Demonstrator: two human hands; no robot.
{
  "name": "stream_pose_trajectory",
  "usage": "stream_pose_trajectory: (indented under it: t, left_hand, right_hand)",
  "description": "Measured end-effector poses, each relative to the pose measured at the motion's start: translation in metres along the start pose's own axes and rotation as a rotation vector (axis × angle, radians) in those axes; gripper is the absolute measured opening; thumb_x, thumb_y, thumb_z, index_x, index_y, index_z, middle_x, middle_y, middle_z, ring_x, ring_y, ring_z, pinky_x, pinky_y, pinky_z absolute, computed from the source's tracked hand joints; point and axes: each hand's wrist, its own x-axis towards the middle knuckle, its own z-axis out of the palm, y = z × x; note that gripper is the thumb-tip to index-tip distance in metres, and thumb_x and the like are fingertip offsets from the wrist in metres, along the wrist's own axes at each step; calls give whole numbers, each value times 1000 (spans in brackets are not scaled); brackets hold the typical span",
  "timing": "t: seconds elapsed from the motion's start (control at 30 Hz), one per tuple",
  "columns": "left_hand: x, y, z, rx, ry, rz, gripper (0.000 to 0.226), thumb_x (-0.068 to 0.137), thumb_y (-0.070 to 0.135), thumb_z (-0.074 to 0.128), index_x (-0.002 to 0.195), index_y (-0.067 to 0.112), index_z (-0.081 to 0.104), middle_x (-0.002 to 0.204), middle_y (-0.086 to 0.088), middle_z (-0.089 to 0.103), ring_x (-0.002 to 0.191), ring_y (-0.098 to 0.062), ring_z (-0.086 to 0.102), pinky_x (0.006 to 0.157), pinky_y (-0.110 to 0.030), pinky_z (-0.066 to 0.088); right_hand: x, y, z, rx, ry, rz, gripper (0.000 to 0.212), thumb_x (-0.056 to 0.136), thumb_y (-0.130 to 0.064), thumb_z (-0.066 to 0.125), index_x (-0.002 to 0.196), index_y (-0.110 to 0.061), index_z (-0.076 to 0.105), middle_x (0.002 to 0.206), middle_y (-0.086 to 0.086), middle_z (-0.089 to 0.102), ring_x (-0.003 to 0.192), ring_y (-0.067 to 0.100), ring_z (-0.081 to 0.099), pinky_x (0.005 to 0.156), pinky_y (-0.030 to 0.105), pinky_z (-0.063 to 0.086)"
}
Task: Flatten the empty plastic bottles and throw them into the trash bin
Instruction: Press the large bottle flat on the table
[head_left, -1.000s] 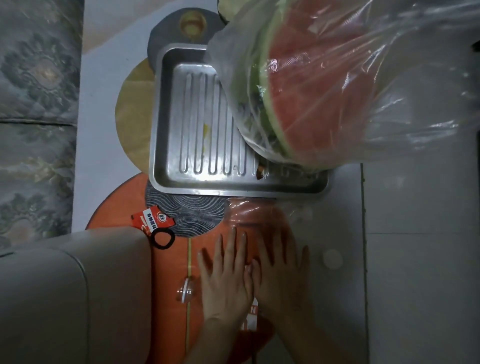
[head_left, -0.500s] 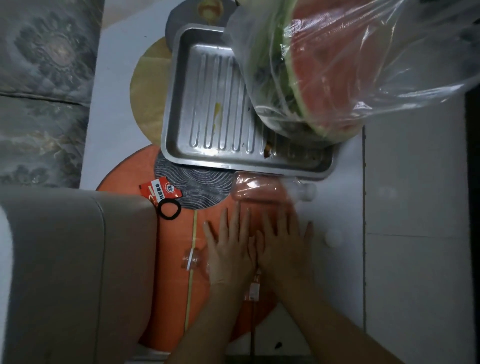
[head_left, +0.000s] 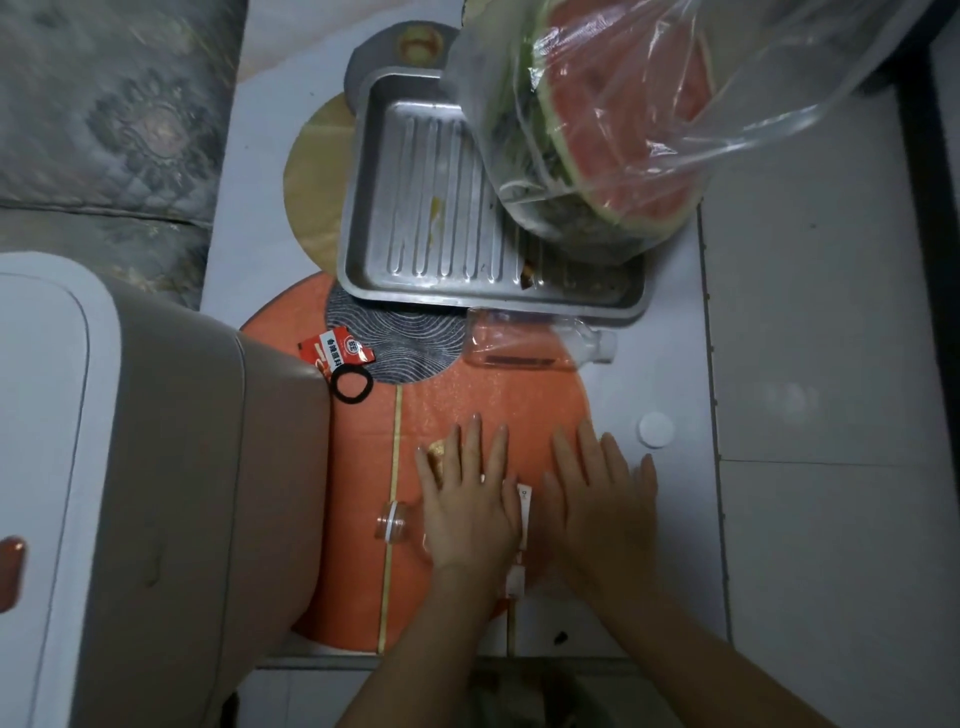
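Both palms had slid apart: left hand (head_left: 467, 499) and right hand (head_left: 597, 499) lay flat, fingers spread, gripping nothing, pressing the bottle (head_left: 394, 522) into the table (head_left: 670, 374). Flattening looked unfinished; second bottle (head_left: 535, 343) waited untouched.

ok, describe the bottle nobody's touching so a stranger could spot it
Find the metal tray. Just below its near edge, the second bottle lies on its side, half on the orange mat, open neck pointing right. It is round and capless, unlike the bottle under the hands.
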Motion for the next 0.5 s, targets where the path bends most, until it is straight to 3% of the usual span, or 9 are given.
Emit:
stream_pose_trajectory:
  t: [0.1, 0.23, 0.33, 0.5]
  left_hand:
    - [2, 4, -7, 12, 39, 17, 55, 96, 44, 8, 145, 28, -12, 160, -3, -4, 148, -26, 1, 113, -56, -10]
    - [-11, 11, -14, 50, 53, 137, 56, 94, 40, 19, 144, 20, 34, 152, -7, 36, 139, -28, 35, 113, -54, 4]
    - [-15, 9, -10, 49, 29, 142, 55, 94, 39, 23, 145, 20, 34, 151, -9, 37, 138, -30, 35, 112, -52, 2]
    - [-11, 6, -2, 54, 13, 154, 58, 93, 39, 25, 148, 20, 26, 155, -9, 26, 142, -30, 27, 115, -53, -5]
  right_hand:
    - [-4, 4, 5, -55, -62, 48, 67, 90, -57, 18, 142, -18, 35, 148, 14, 41, 132, 40, 41, 105, 66, 31]
    - [-3, 2, 9, -9, -98, 78, 72, 90, -59, 7, 138, -18, 41, 141, 15, 50, 122, 40, 52, 96, 64, 42]
    - [-4, 4, 10, 53, -130, 97, 74, 91, -58, 2, 134, -16, 45, 133, 18, 56, 111, 41, 60, 88, 61, 48]
    - [-1, 3, 12, 35, -140, 104, 61, 87, -50, 27, 134, -17, 48, 132, 19, 57, 111, 41, 60, 84, 57, 53]
